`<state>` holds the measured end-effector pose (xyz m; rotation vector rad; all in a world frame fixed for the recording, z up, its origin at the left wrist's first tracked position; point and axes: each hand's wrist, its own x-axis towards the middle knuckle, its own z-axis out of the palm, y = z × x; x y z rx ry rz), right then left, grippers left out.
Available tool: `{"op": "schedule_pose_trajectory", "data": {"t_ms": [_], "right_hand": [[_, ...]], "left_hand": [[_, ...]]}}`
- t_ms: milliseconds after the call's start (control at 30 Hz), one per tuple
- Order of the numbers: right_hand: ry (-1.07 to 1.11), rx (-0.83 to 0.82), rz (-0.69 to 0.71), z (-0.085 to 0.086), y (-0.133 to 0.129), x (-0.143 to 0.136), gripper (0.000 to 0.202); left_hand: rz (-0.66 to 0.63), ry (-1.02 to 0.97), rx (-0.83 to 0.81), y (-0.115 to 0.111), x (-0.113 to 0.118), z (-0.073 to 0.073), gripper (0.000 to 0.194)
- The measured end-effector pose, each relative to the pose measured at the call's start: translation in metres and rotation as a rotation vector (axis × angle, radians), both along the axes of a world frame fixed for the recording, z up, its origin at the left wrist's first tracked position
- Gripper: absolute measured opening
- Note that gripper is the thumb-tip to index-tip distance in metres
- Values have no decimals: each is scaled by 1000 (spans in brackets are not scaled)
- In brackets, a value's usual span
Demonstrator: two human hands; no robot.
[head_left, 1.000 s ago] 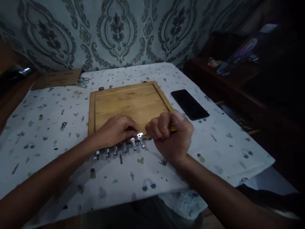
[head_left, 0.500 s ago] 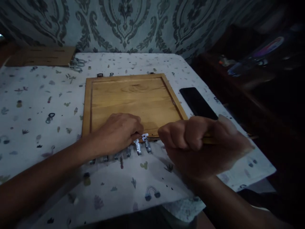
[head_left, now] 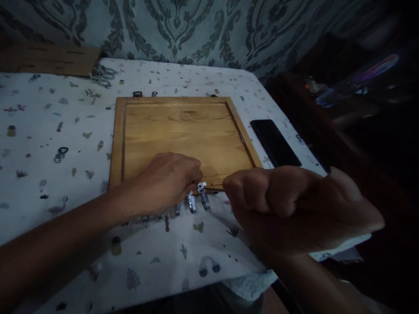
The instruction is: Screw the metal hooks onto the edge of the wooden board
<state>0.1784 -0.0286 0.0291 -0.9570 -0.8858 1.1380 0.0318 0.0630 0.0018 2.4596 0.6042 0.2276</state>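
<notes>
A framed wooden panel (head_left: 180, 135) lies flat on the patterned tablecloth. Along its near edge is a row of several small metal hooks (head_left: 204, 200), partly covered by my left hand (head_left: 166, 181). That hand is closed, its fingertips just left of the rightmost hook; whatever they pinch is hidden. My right hand (head_left: 278, 200) is curled palm up around a tool, whose handle is mostly hidden. The tool's thin dark shaft (head_left: 214, 189) points left from the fist to the rightmost hook.
A black phone (head_left: 275, 143) lies right of the panel. At the back left are a cardboard piece (head_left: 62, 60) and a bunch of metal parts (head_left: 103, 75). A clear plastic bottle (head_left: 356, 83) lies on dark furniture beyond the table's right edge.
My right hand has shifted right and its thumb side has swung outward, so the tool's yellowish handle shows less. My left hand stays by the hooks. The camera view has shifted slightly.
</notes>
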Motion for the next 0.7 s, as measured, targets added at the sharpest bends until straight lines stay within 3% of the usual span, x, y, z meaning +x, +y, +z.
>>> {"op": "schedule_pose_trajectory", "data": {"t_ms": [133, 400, 533, 700], "right_hand": [[33, 222, 26, 1, 2, -5, 61], [69, 289, 40, -6, 7, -6, 60], [67, 314, 49, -6, 9, -6, 59], [48, 327, 70, -7, 10, -7, 56]], "left_hand": [[19, 8, -9, 1, 0, -2, 19], [22, 12, 56, 0, -12, 11, 14], [260, -29, 125, 16, -44, 9, 18], [726, -61, 272, 75, -107, -2, 28]]}}
